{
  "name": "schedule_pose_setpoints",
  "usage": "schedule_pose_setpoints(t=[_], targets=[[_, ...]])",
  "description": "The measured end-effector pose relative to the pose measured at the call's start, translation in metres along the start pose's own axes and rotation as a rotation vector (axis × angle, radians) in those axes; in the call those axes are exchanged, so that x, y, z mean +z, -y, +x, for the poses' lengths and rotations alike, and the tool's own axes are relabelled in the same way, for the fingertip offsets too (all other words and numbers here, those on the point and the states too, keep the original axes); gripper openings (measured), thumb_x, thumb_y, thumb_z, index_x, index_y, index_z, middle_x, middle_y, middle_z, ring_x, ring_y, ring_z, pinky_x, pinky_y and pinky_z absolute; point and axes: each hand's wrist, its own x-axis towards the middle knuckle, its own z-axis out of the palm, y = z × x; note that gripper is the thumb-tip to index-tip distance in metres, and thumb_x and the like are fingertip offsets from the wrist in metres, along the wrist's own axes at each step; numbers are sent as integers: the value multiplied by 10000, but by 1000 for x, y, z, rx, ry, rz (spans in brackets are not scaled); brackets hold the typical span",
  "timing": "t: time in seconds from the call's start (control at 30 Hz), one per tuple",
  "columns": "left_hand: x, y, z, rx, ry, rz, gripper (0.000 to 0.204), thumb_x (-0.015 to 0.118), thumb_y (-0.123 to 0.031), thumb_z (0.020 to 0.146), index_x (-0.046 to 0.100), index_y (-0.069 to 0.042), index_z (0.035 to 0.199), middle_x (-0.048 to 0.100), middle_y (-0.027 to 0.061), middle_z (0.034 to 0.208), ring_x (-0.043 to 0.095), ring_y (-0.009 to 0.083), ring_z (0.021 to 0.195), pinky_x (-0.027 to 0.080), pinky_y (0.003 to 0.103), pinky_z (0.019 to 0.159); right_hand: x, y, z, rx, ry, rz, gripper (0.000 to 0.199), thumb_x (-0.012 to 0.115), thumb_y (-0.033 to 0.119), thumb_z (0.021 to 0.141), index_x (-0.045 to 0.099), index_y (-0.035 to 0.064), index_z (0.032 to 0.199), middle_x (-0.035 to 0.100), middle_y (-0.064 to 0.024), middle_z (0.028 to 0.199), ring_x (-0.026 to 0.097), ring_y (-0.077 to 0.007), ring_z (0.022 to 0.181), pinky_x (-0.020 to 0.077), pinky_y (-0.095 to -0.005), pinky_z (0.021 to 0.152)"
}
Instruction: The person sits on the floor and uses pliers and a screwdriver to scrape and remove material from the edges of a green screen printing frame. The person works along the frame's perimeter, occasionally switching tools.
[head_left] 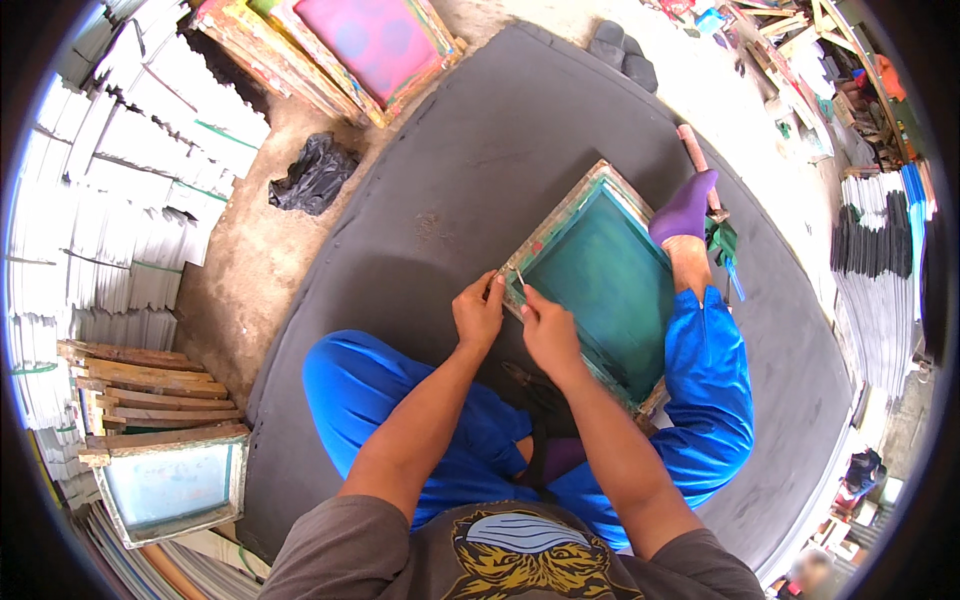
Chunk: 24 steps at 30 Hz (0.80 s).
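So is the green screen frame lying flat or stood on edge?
Flat: the green screen frame lies mesh-up on the dark mat, both hands at its near corner.

A screen-printing workshop: stacked wooden screen frames (150, 385), paper piles (120, 200).

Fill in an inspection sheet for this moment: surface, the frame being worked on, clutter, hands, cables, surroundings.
Surface: dark grey mat on a dusty floor; the person sits on it.
Job's things: wooden screen frame with teal mesh, lying by the blue trouser leg.
Clutter: black plastic bag, dark shoes, a wood-handled tool behind the purple-socked foot.
Hands: left hand and right hand both pinch at the frame's near-left edge; any small thing held is too small to tell.
Cables: nothing seen.
Surroundings: white stacked sheets, pink-mesh frame, stacked wooden frames.
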Motion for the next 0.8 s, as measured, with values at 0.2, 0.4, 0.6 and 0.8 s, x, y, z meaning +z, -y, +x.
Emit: schedule_pose_setpoints(t=[0.2,0.4,0.6,0.8], targets=[[-2,3,2,43,-8,43,346,683,-292,1000,755,-4,1175,742,119,765,657,147,533,524,314,521,14,-14,-1,155,57,151,414,619,141,996,629,60,1402,744,-238,958,724,-417,845,561,-510,751],[-6,-16,0,-24,27,27,354,687,-307,995,758,-17,1183,741,122,759,663,154,535,519,310,523,27,-37,-1,-113,-150,230,440,648,181,1011,616,92,1440,741,-204,890,728,-274,787,559,-467,713],[-5,-25,-1,-80,55,-17,367,692,-314,992,758,-7,1182,726,104,734,656,145,531,509,301,507,21,-48,-4,-237,-151,-73,395,622,198,1041,636,131,1430,659,-80,774,581,-125,562,458,-310,462],[-11,-17,-1,-110,45,-75,367,691,-317,995,760,-9,1182,705,81,703,636,122,503,498,291,489,-18,-5,4,765,335,1174,427,575,287,1074,562,214,1494,538,-12,704,383,-81,417,309,-246,371]])
